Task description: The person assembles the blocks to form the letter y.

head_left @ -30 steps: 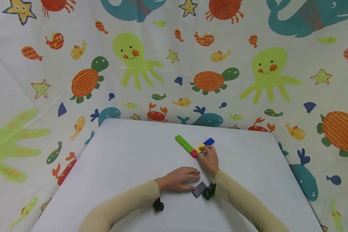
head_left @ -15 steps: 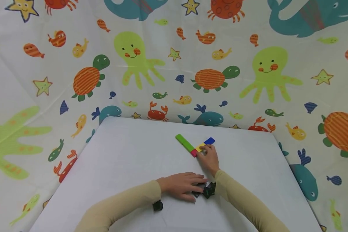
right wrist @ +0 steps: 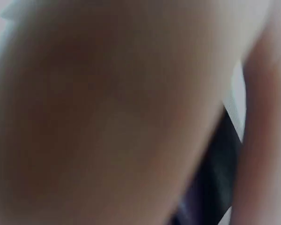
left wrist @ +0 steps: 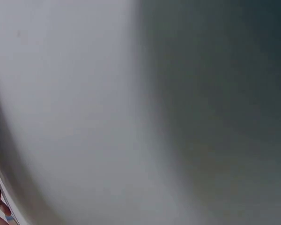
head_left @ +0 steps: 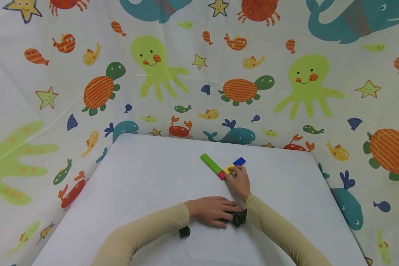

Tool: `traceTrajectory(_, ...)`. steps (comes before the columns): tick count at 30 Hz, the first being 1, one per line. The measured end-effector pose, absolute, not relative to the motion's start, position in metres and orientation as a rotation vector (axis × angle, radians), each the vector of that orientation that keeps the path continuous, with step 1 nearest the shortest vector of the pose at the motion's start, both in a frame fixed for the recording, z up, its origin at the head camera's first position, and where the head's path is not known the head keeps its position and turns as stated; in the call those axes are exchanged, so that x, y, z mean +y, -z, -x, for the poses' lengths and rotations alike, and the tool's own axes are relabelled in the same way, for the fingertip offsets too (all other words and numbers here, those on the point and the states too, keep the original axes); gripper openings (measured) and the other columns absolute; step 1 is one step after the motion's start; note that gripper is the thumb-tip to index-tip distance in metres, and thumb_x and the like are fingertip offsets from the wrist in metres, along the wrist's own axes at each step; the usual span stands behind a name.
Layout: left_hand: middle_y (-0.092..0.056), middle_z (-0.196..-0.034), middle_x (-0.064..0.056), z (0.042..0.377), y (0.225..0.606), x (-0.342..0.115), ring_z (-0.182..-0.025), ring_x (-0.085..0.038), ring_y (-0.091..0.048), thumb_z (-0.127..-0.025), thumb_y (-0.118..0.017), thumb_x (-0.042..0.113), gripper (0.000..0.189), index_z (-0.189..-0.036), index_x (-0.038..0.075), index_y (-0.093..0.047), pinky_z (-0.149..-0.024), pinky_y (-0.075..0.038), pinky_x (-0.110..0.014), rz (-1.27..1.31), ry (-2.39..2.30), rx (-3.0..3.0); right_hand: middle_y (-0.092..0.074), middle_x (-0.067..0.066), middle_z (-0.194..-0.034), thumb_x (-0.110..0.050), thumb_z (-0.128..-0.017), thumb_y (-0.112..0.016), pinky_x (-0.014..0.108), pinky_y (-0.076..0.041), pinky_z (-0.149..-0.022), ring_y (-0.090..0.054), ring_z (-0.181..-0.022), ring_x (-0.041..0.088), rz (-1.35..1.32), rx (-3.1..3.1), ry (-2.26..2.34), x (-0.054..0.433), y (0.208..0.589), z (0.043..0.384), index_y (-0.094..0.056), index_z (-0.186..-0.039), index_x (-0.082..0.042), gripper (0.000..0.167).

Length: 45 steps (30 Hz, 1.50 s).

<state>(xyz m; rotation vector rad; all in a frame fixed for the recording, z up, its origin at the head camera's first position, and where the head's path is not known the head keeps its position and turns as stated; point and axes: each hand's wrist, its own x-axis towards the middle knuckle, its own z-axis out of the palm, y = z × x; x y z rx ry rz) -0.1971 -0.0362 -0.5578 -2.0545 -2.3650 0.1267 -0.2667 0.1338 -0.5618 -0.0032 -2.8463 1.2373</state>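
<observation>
In the head view my right hand (head_left: 239, 183) reaches to the bars, thumb and forefinger curled at a yellow block (head_left: 229, 168). A red block (head_left: 221, 175) lies at its near end and a blue block (head_left: 239, 161) at its far end. From the red block a long green bar (head_left: 211, 163) runs back to the left, making a V. My left hand (head_left: 212, 211) lies palm down, fingers extended over a flat dark grey piece (head_left: 223, 220), mostly hidden beneath them. The right wrist view has blurred skin with a dark flat surface (right wrist: 220, 164) between.
A black wrist camera (head_left: 239, 218) sits under my right wrist, right at the left fingertips. Another black camera (head_left: 184, 231) hangs under the left wrist. The white table (head_left: 153, 166) ends at a patterned cloth (head_left: 193, 81) behind.
My left hand has moved right and slightly nearer, from beside the dark grey piece to over it, covering most of it. The right hand and the coloured blocks stay in place.
</observation>
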Motion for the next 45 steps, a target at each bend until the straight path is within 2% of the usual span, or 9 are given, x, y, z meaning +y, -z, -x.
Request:
traceTrajectory(5, -0.025, -0.16, 0.002, 0.2, 0.555, -0.056, -0.146, -0.017, -0.024, -0.103, -0.038, 0.049, 0.05, -0.149, 0.029, -0.043, -0.116, -0.019, -0.03, 2.011, -0.083, -2.418, -0.048, 0.015, -0.132, -0.031, -0.088, -0.072, 0.046, -0.044, -0.096, -0.052, -0.112, 0.029, -0.005, -2.858, -1.248, 0.133, 0.562, 0.267, -0.067, -0.116, -0.005, 0.038)
traceTrajectory(9, -0.03, -0.158, 0.0, 0.202, 0.552, -0.078, -0.144, -0.016, -0.028, -0.103, -0.042, 0.045, 0.048, -0.147, 0.029, -0.045, -0.115, -0.024, -0.03, 1.951, 0.024, -2.489, -0.047, 0.015, -0.133, -0.03, -0.087, -0.073, 0.046, -0.045, -0.096, -0.053, -0.111, 0.029, -0.011, -2.856, -1.244, 0.134, 0.562, 0.267, -0.067, -0.116, -0.006, 0.038)
traceTrajectory(16, -0.052, -0.14, -0.004, 0.207, 0.548, -0.114, -0.127, -0.015, -0.048, -0.099, -0.054, 0.035, 0.03, -0.124, 0.025, -0.067, -0.107, -0.037, -0.029, 1.79, 0.258, -2.522, -0.046, 0.015, -0.134, -0.029, -0.088, -0.072, 0.047, -0.043, -0.099, -0.051, -0.114, 0.03, -0.007, -2.862, -1.288, 0.136, 0.561, 0.267, -0.067, -0.117, -0.005, 0.038)
traceTrajectory(21, -0.059, -0.126, -0.001, 0.209, 0.547, -0.126, -0.112, -0.013, -0.055, -0.097, -0.059, 0.03, 0.017, -0.1, 0.022, -0.074, -0.098, -0.043, -0.026, 1.678, 0.465, -2.631, -0.045, 0.015, -0.134, -0.03, -0.089, -0.072, 0.047, -0.042, -0.102, -0.049, -0.116, 0.03, 0.018, -2.871, -1.294, 0.136, 0.56, 0.267, -0.066, -0.118, -0.006, 0.038)
traceTrajectory(23, -0.06, -0.121, 0.001, 0.21, 0.547, -0.127, -0.108, -0.011, -0.056, -0.096, -0.06, 0.028, 0.016, -0.096, 0.02, -0.075, -0.096, -0.044, -0.025, 1.596, 0.604, -2.698, -0.045, 0.015, -0.133, -0.03, -0.089, -0.072, 0.047, -0.042, -0.102, -0.049, -0.116, 0.03, 0.018, -2.868, -1.289, 0.136, 0.56, 0.267, -0.066, -0.118, -0.006, 0.038)
traceTrajectory(26, -0.059, -0.121, 0.0, 0.211, 0.547, -0.127, -0.11, -0.012, -0.056, -0.095, -0.064, 0.028, 0.02, -0.107, 0.014, -0.072, -0.097, -0.045, -0.027, 1.469, 0.847, -2.772, -0.045, 0.015, -0.133, -0.03, -0.088, -0.072, 0.047, -0.042, -0.101, -0.049, -0.115, 0.03, 0.02, -2.866, -1.289, 0.136, 0.561, 0.268, -0.067, -0.118, -0.006, 0.038)
traceTrajectory(29, -0.054, -0.13, 0.0, 0.211, 0.549, -0.128, -0.119, -0.013, -0.051, -0.091, -0.069, 0.037, 0.046, -0.13, 0.013, -0.06, -0.1, -0.043, -0.03, 1.417, 0.949, -2.827, -0.045, 0.014, -0.134, -0.031, -0.088, -0.072, 0.047, -0.042, -0.1, -0.05, -0.115, 0.03, 0.018, -2.866, -1.294, 0.136, 0.562, 0.269, -0.067, -0.118, -0.006, 0.038)
traceTrajectory(31, -0.051, -0.134, 0.0, 0.213, 0.553, -0.129, -0.123, -0.013, -0.047, -0.087, -0.073, 0.042, 0.059, -0.136, 0.014, -0.055, -0.102, -0.041, -0.03, 1.445, 0.91, -2.851, -0.045, 0.014, -0.134, -0.03, -0.089, -0.072, 0.048, -0.042, -0.1, -0.05, -0.116, 0.03, 0.018, -2.869, -1.293, 0.136, 0.563, 0.269, -0.066, -0.118, -0.006, 0.038)
traceTrajectory(45, -0.056, -0.128, 0.003, 0.211, 0.551, -0.129, -0.118, -0.011, -0.048, -0.085, -0.077, 0.036, 0.048, -0.125, 0.015, -0.061, -0.1, -0.041, -0.029, 1.508, 0.913, -2.889, -0.045, 0.014, -0.134, -0.03, -0.089, -0.072, 0.047, -0.041, -0.102, -0.05, -0.117, 0.03, 0.011, -2.866, -1.29, 0.134, 0.561, 0.268, -0.066, -0.117, -0.006, 0.037)
